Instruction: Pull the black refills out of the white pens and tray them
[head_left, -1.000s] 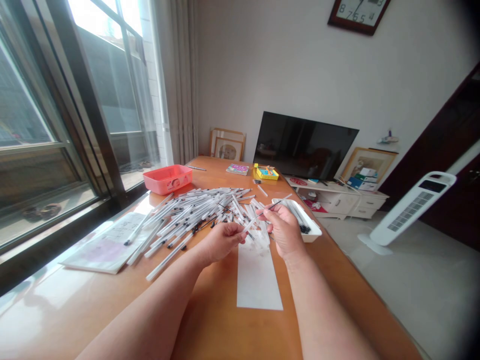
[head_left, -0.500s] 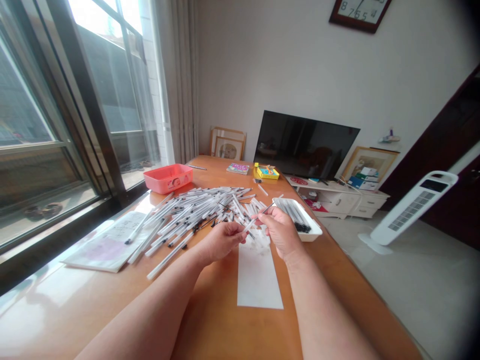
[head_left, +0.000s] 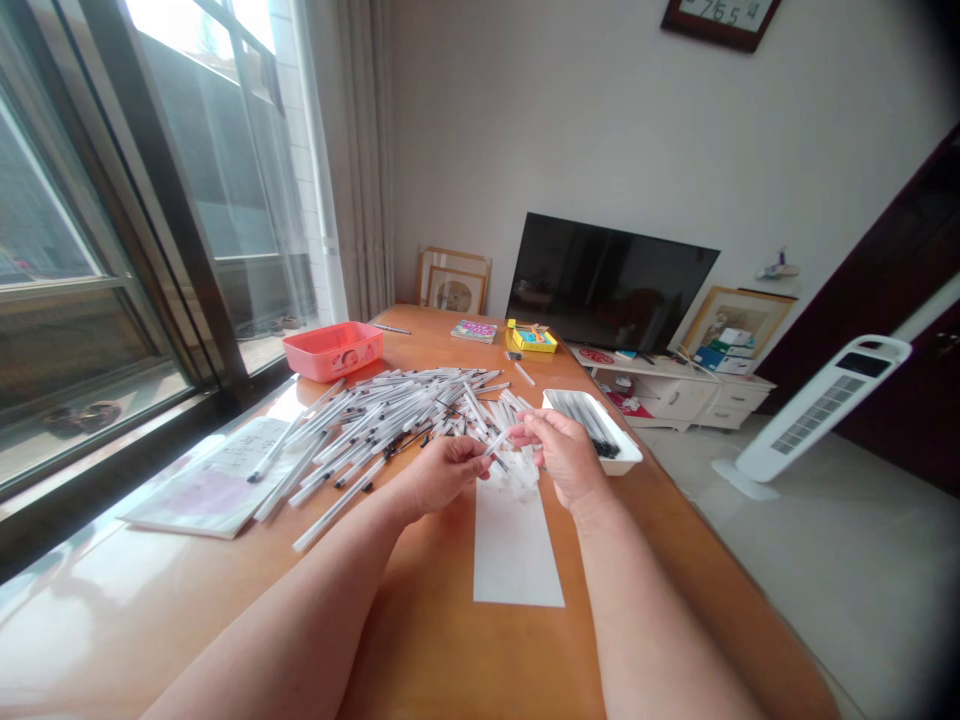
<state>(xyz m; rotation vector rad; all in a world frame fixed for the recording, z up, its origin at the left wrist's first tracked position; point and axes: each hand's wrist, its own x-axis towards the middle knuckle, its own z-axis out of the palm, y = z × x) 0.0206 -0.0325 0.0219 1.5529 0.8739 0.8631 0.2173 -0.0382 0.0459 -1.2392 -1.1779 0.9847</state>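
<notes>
A ballpoint pen [head_left: 496, 442] is pinched between left hand [head_left: 442, 478] and right hand [head_left: 564, 458] over the heap of pens [head_left: 397, 415]; a small batch [head_left: 589, 425] is lined up in the white tray [head_left: 621, 462], most lie heaped.

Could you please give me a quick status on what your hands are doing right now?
Left hand and right hand both on a white pen barrel. Loose pen heap just ahead. White tray of pens beyond right hand.
</notes>
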